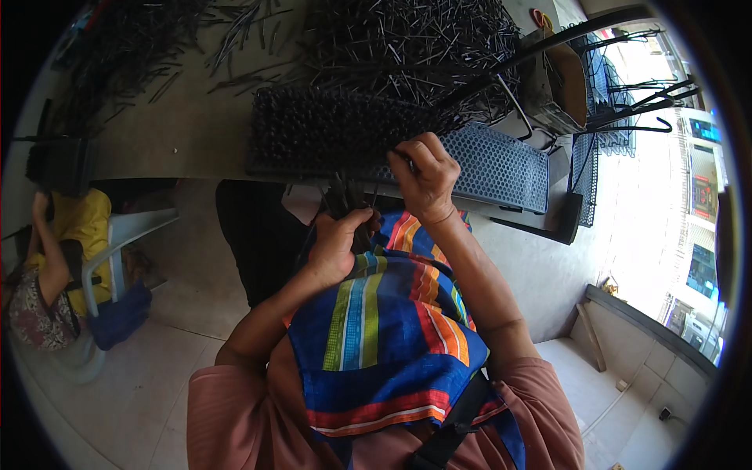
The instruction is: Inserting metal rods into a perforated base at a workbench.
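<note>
My left hand (335, 247) is closed around a bundle of thin dark strips (342, 196), held upright at the table's near edge above my lap. Over the grey perforated tray (501, 168), my right hand (427, 174) has its fingers pinched together. Whatever sits between those fingertips is too small or too dark to make out. Densely packed dark strips (329, 129) stand in the tray's left part, and the holes to the right of my hand show bare.
Heaps of loose dark strips (407, 39) cover the table behind the tray. An open box (556, 78) stands at the far right, near black metal rods (642, 106) and wire racks. To the left, another person in yellow (82, 235) sits on a plastic chair (117, 251).
</note>
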A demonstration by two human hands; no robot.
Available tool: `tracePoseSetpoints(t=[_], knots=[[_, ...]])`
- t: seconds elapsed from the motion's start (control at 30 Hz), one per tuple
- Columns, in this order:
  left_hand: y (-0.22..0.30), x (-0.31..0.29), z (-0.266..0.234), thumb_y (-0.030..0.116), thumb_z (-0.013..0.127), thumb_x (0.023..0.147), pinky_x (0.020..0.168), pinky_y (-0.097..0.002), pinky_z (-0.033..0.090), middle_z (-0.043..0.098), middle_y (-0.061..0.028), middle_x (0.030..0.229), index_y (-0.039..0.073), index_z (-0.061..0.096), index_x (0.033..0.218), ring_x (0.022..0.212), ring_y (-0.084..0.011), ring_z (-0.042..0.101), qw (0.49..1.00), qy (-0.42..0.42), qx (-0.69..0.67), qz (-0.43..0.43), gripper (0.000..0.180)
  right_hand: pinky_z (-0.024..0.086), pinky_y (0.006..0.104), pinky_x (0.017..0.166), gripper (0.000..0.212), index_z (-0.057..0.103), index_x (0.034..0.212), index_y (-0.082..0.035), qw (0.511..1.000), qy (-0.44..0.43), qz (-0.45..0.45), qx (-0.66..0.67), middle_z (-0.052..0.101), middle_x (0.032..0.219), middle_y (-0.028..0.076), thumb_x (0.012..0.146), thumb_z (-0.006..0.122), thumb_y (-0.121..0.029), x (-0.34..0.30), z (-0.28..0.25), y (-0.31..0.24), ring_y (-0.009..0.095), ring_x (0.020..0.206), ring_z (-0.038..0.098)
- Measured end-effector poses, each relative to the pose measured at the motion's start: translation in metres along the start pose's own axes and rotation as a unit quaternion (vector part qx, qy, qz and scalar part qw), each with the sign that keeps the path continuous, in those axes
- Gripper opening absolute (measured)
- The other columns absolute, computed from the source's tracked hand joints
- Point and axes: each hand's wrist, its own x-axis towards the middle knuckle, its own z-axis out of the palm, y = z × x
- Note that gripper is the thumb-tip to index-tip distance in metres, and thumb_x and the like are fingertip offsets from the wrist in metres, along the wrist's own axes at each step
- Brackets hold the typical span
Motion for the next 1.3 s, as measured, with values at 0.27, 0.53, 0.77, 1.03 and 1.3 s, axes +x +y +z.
tracePoseSetpoints(t=[0.27,0.53,0.77,1.03,1.3], knots=[[-0.001,0.0,0.0,0.001,0.066,0.084,0.066,-0.0305,0.051,0.067,-0.0092,0.081,0.002,0.064,0.091,0.071,-0.0185,0.064,1.0,0.002,-0.012,-0.01,0.007,0.047,0.0334,0.052,0.009,0.066,0.076,-0.005,0.996,-0.05,0.059,-0.043,0.059,0.071,0.009,0.072,0.074,-0.005,-0.001,-0.002,-0.003,0.026,0.058,0.062],[-0.005,-0.002,0.004,0.001,0.066,0.084,0.068,-0.0301,0.052,0.067,-0.0095,0.084,0.002,0.064,0.092,0.072,-0.0184,0.065,1.0,0.002,-0.009,0.006,0.009,0.048,0.0368,0.052,0.012,0.064,0.072,-0.005,0.989,-0.109,0.056,-0.088,0.06,0.069,0.009,0.071,0.075,-0.009,-0.001,-0.005,-0.008,0.03,0.059,0.062],[0.003,-0.008,0.015,-0.003,0.064,0.082,0.067,-0.0277,0.052,0.068,-0.0084,0.084,0.0,0.065,0.095,0.073,-0.0166,0.065,0.998,-0.033,0.039,0.033,0.014,0.049,0.0298,0.057,0.015,0.07,0.083,0.002,0.905,-0.17,0.336,0.2,0.066,0.07,0.008,0.075,0.075,-0.01,-0.036,-0.017,-0.004,0.015,0.062,0.064],[0.004,-0.012,0.035,-0.005,0.06,0.084,0.065,-0.0278,0.055,0.069,-0.0085,0.087,-0.001,0.066,0.099,0.07,-0.0154,0.067,0.999,-0.043,0.017,0.027,0.016,0.05,0.0306,0.06,0.017,0.069,0.078,0.007,0.875,-0.211,0.376,0.219,0.067,0.07,0.015,0.075,0.072,-0.01,-0.044,-0.021,-0.003,0.016,0.065,0.066],[-0.001,-0.003,0.015,0.004,0.061,0.089,0.064,-0.0324,0.055,0.067,-0.0092,0.082,-0.001,0.064,0.098,0.069,-0.02,0.066,0.997,0.051,0.059,-0.018,0.011,0.042,0.0201,0.054,0.01,0.066,0.088,0.0,0.913,0.06,0.317,0.251,0.063,0.072,0.0,0.08,0.07,0.004,-0.035,-0.027,0.003,0.004,0.06,0.052]])
